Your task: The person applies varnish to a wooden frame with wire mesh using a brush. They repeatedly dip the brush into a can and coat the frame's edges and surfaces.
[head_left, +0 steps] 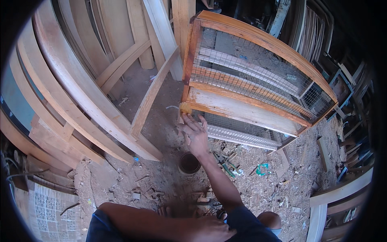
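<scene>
We see the right hand point(195, 132) pinching a yellowish wad point(186, 107) between its fingertips, with the wad against the left end of the wood frame point(250, 102), low down near a corner. The left hand point(213, 229) lies at the lower edge of our view; we cannot tell whether its fingers hold anything. With just 1 hand at the frame, a hard push at that end might, we judge, make it shift or tip. The wire mesh point(258, 74) could snag the wad or scratch our fingers if they slide off the wood. The pale board point(242, 115) might end up patchy if the wad is wet and dabbed unevenly. Below the wrist, the tin point(181, 167) could be knocked over by a careless elbow, and chips point(258, 193) might stick to a dropped wad.
</scene>
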The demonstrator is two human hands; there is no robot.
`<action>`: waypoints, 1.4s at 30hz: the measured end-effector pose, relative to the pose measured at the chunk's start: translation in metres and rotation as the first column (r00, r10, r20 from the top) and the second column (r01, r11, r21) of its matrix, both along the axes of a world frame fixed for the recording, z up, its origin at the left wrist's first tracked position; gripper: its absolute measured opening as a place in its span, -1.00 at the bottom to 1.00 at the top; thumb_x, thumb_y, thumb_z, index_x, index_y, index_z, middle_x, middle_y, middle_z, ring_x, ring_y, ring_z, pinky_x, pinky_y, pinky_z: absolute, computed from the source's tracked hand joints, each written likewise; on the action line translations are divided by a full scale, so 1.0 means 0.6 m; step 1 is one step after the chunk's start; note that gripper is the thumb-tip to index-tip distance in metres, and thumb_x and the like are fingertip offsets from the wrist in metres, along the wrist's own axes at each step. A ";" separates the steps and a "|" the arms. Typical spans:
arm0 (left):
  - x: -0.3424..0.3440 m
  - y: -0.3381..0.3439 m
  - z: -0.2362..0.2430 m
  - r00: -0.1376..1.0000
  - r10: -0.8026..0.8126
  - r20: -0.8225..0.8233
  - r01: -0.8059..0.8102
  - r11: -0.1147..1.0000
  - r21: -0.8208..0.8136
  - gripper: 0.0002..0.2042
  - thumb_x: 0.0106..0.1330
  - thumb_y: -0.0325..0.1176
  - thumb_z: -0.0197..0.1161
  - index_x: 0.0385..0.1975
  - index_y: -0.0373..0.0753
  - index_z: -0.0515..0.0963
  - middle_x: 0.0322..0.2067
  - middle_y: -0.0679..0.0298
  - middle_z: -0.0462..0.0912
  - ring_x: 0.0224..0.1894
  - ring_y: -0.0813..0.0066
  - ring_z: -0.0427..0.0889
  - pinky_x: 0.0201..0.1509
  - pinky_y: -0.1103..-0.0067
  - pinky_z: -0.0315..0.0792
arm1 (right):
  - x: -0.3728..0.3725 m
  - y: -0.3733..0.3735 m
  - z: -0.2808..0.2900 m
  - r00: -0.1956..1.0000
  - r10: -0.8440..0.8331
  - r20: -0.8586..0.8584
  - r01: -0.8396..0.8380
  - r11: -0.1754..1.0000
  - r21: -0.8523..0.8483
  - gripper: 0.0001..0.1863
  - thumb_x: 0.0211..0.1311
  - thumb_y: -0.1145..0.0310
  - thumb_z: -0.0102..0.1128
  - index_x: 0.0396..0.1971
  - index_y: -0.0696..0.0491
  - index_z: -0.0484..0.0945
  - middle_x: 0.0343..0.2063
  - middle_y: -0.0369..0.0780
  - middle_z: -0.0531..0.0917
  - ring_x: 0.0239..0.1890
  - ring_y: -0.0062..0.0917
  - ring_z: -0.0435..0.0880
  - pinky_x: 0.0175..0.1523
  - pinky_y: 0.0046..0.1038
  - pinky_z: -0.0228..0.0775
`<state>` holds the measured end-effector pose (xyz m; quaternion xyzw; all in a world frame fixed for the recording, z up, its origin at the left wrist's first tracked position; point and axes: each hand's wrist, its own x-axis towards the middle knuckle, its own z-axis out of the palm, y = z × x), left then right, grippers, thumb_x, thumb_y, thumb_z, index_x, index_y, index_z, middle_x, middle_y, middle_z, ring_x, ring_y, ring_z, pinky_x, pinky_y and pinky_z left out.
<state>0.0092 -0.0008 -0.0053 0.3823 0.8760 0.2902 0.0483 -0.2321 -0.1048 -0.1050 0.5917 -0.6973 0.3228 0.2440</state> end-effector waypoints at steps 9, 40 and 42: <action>-0.016 -0.011 0.030 0.985 0.012 0.175 0.022 0.981 -0.192 -0.50 0.22 -0.25 0.14 0.12 -0.40 0.45 -0.25 0.07 0.66 -0.12 0.24 0.68 0.03 0.38 0.54 | -0.118 0.131 0.089 0.520 0.233 0.822 0.101 0.939 -0.330 -0.88 0.27 0.50 0.35 -0.21 0.11 0.74 -0.06 -0.16 0.75 0.00 -0.50 0.69 0.16 -0.42 0.50; -0.071 -0.003 0.034 0.950 -0.075 0.304 0.120 0.984 -0.133 -0.38 0.20 -0.35 0.20 0.27 -0.47 0.25 -0.37 0.06 0.63 -0.32 0.14 0.70 -0.20 0.26 0.55 | -0.216 0.216 0.228 0.707 -0.035 0.706 -0.131 0.975 0.180 -0.76 0.12 0.70 0.22 -0.24 0.16 0.75 -0.24 -0.11 0.79 -0.09 -0.40 0.76 0.11 -0.33 0.55; -0.072 -0.006 0.041 0.960 -0.084 0.268 0.126 0.981 -0.145 -0.36 0.19 -0.34 0.20 0.28 -0.47 0.24 -0.36 0.05 0.64 -0.31 0.16 0.70 -0.20 0.29 0.55 | -0.219 0.218 0.229 0.685 0.025 0.728 -0.273 0.936 0.224 -0.76 0.12 0.70 0.22 -0.25 0.16 0.75 -0.24 -0.11 0.79 -0.08 -0.39 0.76 0.10 -0.34 0.55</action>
